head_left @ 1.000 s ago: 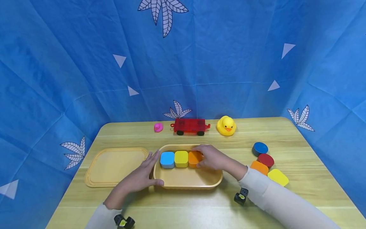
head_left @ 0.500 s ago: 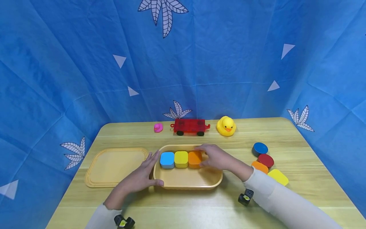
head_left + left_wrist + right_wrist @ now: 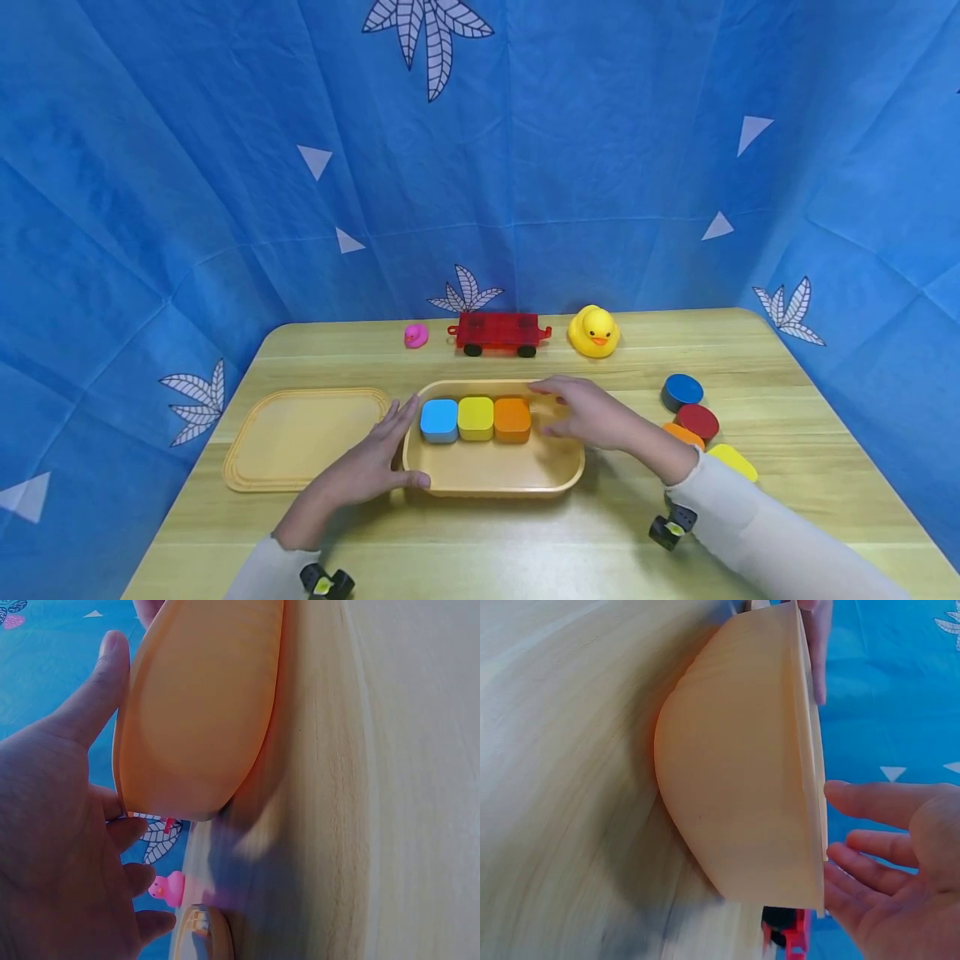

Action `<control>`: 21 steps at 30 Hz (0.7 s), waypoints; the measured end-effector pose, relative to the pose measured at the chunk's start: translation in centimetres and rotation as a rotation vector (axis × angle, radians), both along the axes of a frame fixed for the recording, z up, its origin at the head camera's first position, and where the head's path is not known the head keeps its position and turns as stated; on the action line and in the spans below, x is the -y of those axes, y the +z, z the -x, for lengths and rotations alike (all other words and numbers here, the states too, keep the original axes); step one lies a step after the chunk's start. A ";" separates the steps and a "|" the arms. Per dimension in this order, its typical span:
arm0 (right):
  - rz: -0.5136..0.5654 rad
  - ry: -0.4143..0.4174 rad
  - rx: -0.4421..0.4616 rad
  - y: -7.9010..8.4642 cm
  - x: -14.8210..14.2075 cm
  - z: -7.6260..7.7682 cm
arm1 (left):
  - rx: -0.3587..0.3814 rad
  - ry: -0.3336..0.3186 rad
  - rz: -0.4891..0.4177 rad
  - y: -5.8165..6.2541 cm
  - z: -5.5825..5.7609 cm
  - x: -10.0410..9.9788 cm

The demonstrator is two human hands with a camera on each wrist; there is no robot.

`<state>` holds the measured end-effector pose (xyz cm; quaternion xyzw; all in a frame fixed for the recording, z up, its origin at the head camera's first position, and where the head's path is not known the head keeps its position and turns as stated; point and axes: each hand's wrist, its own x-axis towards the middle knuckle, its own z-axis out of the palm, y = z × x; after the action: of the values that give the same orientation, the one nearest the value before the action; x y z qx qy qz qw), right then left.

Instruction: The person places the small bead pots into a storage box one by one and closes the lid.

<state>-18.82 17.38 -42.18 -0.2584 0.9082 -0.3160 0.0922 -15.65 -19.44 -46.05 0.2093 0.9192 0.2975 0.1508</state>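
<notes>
In the head view a tan oblong plastic box point(image 3: 480, 477) stands mid-table. Along its back wall sit three rounded square blocks in a row: light blue point(image 3: 439, 422), yellow point(image 3: 476, 419) and orange point(image 3: 512, 421). My left hand point(image 3: 369, 468) is spread against the box's left end, thumb at the front corner. In the left wrist view its thumb lies along the rim of the box point(image 3: 199, 712). Over the right end of the box, my right hand point(image 3: 588, 414) has its fingers apart, holding nothing, just right of the orange block. The right wrist view shows these fingertips at the rim.
A tan lid point(image 3: 307, 439) lies left of the box. To the right are blue point(image 3: 682, 390), red point(image 3: 697, 422), orange point(image 3: 684, 434) and yellow point(image 3: 737, 461) pieces. Behind stand a pink duck point(image 3: 416, 336), a red wagon point(image 3: 498, 331) and a yellow duck point(image 3: 594, 332).
My right hand has let go of the orange block and drawn away to the right. The block stays beside the yellow one. My left hand has kept its place.
</notes>
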 end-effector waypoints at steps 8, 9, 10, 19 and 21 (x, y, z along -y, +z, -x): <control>0.018 -0.017 -0.012 0.4 -1.8 -0.9 | -0.003 -0.001 -0.001 -0.2 0.0 0.1; 0.024 -0.016 -0.021 0.4 -2.0 -1.0 | -0.002 -0.001 -0.001 -0.2 0.0 0.1; 0.027 -0.016 -0.033 0.4 -2.3 -1.1 | -0.001 0.000 0.000 -0.2 0.0 0.1; 0.046 -0.055 -0.076 0.1 -4.6 -2.3 | 0.006 0.004 0.006 -0.1 0.0 0.0; 0.040 -0.070 -0.079 0.1 -5.2 -2.7 | 0.007 0.007 0.007 -0.2 0.0 0.0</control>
<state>-16.13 22.59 -42.10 -0.2407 0.9131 -0.3266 0.0400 -15.69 -19.44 -46.21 0.2046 0.9205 0.2953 0.1536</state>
